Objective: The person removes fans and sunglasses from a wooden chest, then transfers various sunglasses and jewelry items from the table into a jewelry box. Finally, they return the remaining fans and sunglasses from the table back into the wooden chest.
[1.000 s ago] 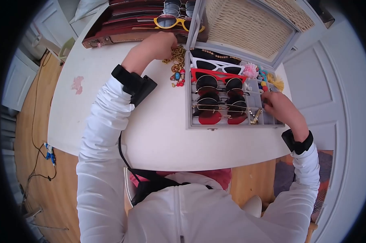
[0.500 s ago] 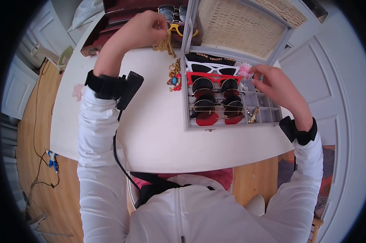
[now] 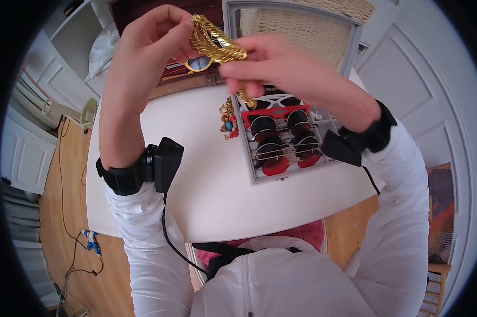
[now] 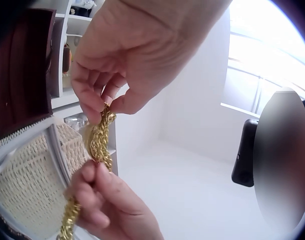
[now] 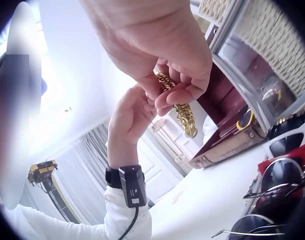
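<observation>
A shiny gold chain (image 3: 214, 48), looped in several strands, is held up in front of me over the table's far side. My left hand (image 3: 143, 50) pinches its upper end between thumb and fingertips. Lower down, my right hand (image 3: 286, 61) grips the strands between thumb and fingers, and a tail of chain dangles below it. The left wrist view shows the bunched chain (image 4: 100, 140) stretched between both hands. Under the right forearm stands the grey display case (image 3: 259, 180) with several sunglasses (image 3: 270, 150) in it.
A small heap of beaded jewelry (image 3: 229, 122) lies on the white table (image 3: 196, 211), left of the display case. Behind is an open dark red case (image 3: 169, 87) holding yellow-framed sunglasses (image 3: 199, 64). The display case's raised woven-backed lid (image 3: 349, 47) stands upright at the back.
My left hand lifted the gold chain up from the table by the jewelry heap. My right hand left the display case, moved left and took hold of the chain.
</observation>
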A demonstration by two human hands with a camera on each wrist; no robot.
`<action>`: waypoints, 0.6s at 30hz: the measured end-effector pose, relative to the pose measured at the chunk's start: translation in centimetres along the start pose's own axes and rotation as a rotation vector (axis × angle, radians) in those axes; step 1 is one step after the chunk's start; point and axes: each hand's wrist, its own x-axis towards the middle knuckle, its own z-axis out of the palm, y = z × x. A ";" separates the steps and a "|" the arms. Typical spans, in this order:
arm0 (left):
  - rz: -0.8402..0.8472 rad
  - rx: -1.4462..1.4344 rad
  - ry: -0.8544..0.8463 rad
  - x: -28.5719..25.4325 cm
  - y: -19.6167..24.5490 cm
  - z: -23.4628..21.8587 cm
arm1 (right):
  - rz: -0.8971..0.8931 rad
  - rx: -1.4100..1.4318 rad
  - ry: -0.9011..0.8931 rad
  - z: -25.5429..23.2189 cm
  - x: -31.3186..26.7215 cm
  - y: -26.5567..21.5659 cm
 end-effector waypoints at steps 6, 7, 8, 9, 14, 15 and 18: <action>0.041 0.047 -0.341 -0.2 -0.4 2.6 | -0.093 -0.172 0.227 -4.4 -5.2 -0.9; 0.064 0.058 -0.400 -0.3 -0.4 3.2 | -0.077 -0.177 0.231 -5.1 -6.3 -0.9; 0.087 0.069 -0.457 -0.4 -0.3 3.7 | -0.146 -0.086 0.260 -5.7 -7.3 -1.0; 0.086 0.053 -0.456 -0.4 -0.3 3.9 | -0.220 0.004 0.287 -6.4 -8.3 -1.1; -0.009 0.281 -0.480 -0.1 -2.4 3.0 | -0.191 0.044 0.308 -9.8 -13.5 -1.9; -0.075 0.330 -0.520 0.3 -3.5 2.6 | -0.142 0.047 0.380 -10.1 -14.5 -1.7; -0.250 0.630 -0.576 0.3 -6.2 2.4 | -0.017 0.051 0.499 -11.4 -18.0 -0.2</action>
